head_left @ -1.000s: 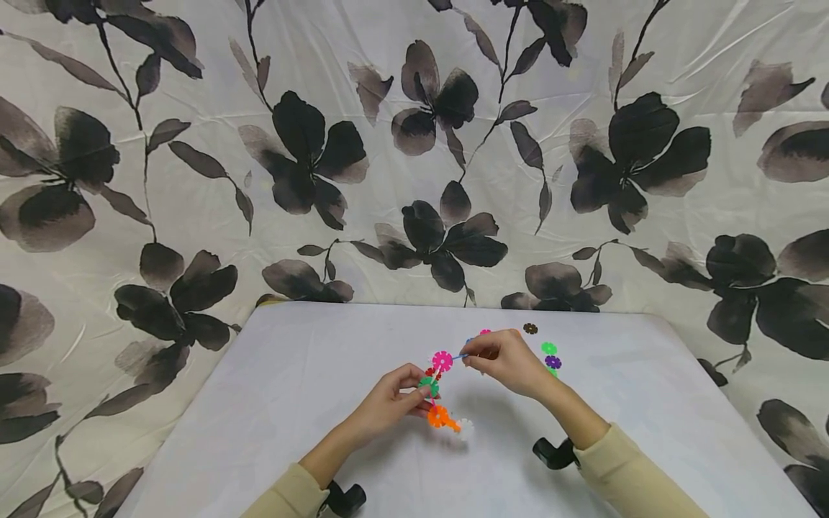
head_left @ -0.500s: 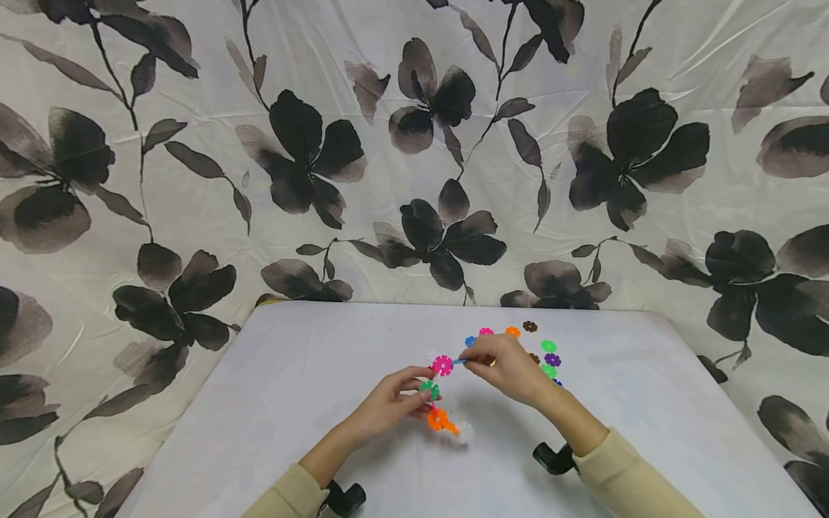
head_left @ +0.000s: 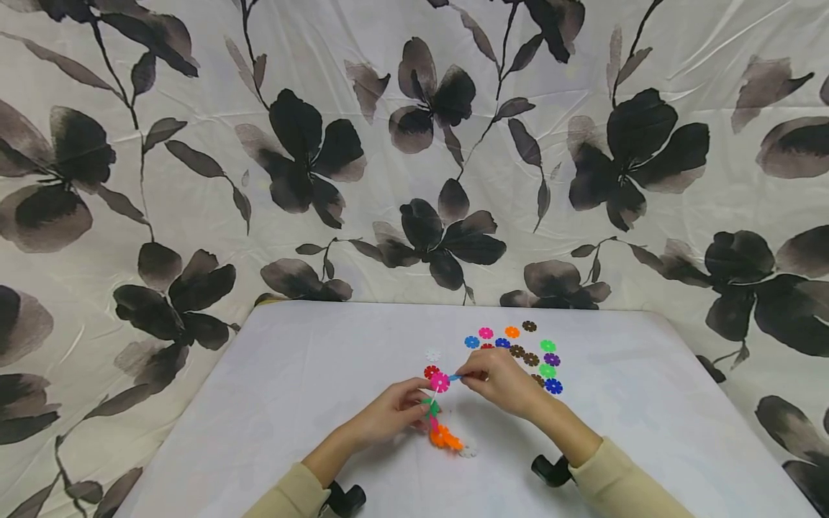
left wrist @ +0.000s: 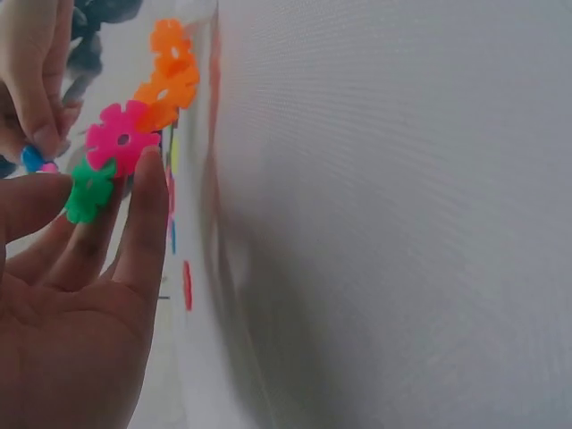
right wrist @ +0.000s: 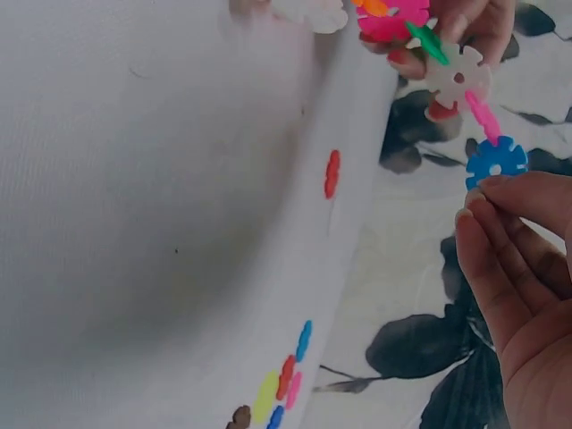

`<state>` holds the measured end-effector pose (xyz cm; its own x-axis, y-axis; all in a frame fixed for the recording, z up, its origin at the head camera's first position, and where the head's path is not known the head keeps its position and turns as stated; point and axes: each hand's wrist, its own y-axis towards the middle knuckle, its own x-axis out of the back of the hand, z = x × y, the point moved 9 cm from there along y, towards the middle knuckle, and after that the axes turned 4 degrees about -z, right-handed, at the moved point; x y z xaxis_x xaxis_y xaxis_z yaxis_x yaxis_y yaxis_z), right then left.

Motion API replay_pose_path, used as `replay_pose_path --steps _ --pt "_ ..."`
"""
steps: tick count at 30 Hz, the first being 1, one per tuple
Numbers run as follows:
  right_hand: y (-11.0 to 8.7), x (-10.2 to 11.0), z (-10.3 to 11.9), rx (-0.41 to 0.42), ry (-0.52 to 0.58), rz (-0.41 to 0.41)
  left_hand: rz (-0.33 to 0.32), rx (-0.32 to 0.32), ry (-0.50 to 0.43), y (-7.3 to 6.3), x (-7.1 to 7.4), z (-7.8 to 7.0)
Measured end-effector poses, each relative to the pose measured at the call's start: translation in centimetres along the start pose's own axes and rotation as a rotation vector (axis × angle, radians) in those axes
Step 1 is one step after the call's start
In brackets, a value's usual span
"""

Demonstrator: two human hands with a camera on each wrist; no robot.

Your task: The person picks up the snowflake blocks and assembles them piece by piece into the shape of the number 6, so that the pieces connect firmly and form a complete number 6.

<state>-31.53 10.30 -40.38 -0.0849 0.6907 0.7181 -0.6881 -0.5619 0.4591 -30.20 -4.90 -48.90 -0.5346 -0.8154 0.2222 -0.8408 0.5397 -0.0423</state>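
Note:
A chain of slotted plastic snowflake discs hangs between the two hands over the table. My left hand (head_left: pixel 391 414) pinches the chain at a green disc (left wrist: pixel 90 189), with one fingertip at the pink disc (left wrist: pixel 122 139) beside it. Below that hand, orange discs (head_left: pixel 443 437) and a whitish disc (head_left: pixel 468 452) form the lower end. Thumb and fingertips of my right hand (head_left: pixel 501 378) pinch a blue disc (right wrist: pixel 496 159) at the upper end. The blue disc meets a pink disc (right wrist: pixel 483 118) seen edge-on, which joins a white disc (right wrist: pixel 458 79).
Loose discs in several colours lie behind the right hand, among them a purple disc (head_left: pixel 552 360) and a dark blue disc (head_left: pixel 553 386). A red disc (head_left: pixel 431 372) and a clear disc (head_left: pixel 432 355) lie behind the chain. The white table (head_left: pixel 259 403) meets a floral cloth (head_left: pixel 363 165).
Both hands have lowered slightly toward the near side with the chain, whose orange and white end has swung down. More loose discs now show behind the right hand.

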Motion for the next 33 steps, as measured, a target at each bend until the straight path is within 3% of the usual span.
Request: replay_pose_path --steps 6,13,16,22,26,33 --pt "0.0 -0.3 0.1 -0.003 0.005 -0.014 -0.022 0.016 -0.024 0.2 -0.1 0.4" --pt "0.2 -0.9 0.6 0.019 -0.003 -0.024 -0.096 -0.075 -0.001 0.6 0.3 -0.3" --pt "0.2 -1.0 0.3 -0.012 0.019 -0.018 -0.139 -0.091 0.000 0.7 0.7 -0.4" --pt "-0.4 -1.6 -2.0 -0.232 0.304 0.037 -0.188 -0.077 0.000 0.8 1.5 -0.1" --pt "-0.8 -2.1 -3.4 -0.378 0.486 0.025 -0.180 -0.082 -0.008 0.9 1.5 -0.2" --pt "-1.5 -3.4 -4.9 -0.555 0.765 -0.004 -0.167 -0.087 -0.017 0.8 1.4 -0.2"
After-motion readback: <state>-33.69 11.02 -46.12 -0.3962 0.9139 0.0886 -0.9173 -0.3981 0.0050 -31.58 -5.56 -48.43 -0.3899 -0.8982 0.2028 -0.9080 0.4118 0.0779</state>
